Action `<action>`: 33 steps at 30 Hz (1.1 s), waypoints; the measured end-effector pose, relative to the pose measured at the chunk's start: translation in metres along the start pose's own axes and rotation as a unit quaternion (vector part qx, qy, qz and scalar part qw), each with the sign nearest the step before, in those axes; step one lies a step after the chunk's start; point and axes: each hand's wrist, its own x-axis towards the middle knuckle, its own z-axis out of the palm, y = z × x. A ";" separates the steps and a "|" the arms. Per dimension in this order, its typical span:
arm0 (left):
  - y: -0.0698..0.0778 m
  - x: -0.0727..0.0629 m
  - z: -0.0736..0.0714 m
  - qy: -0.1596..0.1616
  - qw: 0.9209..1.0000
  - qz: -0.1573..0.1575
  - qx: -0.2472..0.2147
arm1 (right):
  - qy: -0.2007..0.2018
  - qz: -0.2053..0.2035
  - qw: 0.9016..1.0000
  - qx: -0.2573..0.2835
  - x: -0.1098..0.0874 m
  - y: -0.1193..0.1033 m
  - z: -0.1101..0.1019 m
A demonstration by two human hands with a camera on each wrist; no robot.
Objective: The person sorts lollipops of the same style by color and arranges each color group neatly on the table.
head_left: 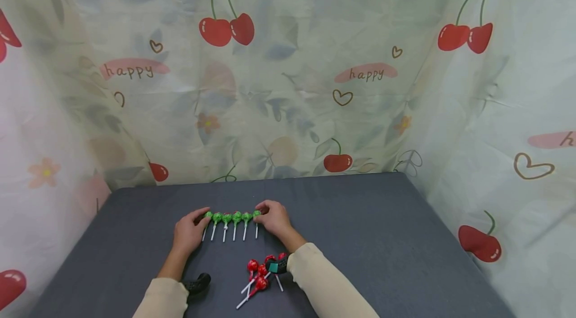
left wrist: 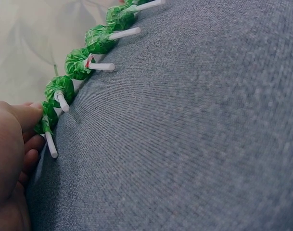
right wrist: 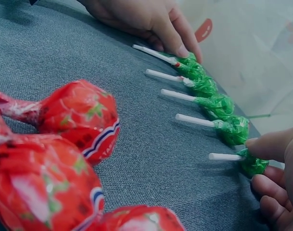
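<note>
Several green-wrapped lollipops lie side by side in a row on the dark grey cloth, their white sticks pointing toward me. My left hand is at the left end, pinching the head of the outermost green lollipop between thumb and fingers. At the other end, my right hand pinches the head of the rightmost green lollipop. The heads between the hands sit close together, while the rightmost stands slightly apart from its neighbour.
Nearer to me, several red-wrapped lollipops lie in a loose pile, partly hidden under the right wrist's band. The grey table ends at the back against a printed curtain, which also hangs along both sides.
</note>
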 end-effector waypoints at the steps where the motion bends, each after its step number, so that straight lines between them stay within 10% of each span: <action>1: 0.000 0.000 0.000 0.001 1.000 0.000 0.000 | 0.000 0.001 1.000 0.001 0.000 0.000 0.000; 33: -0.004 0.002 0.004 0.011 1.000 -0.004 0.002 | 0.007 0.016 1.000 0.011 -0.002 -0.003 -0.001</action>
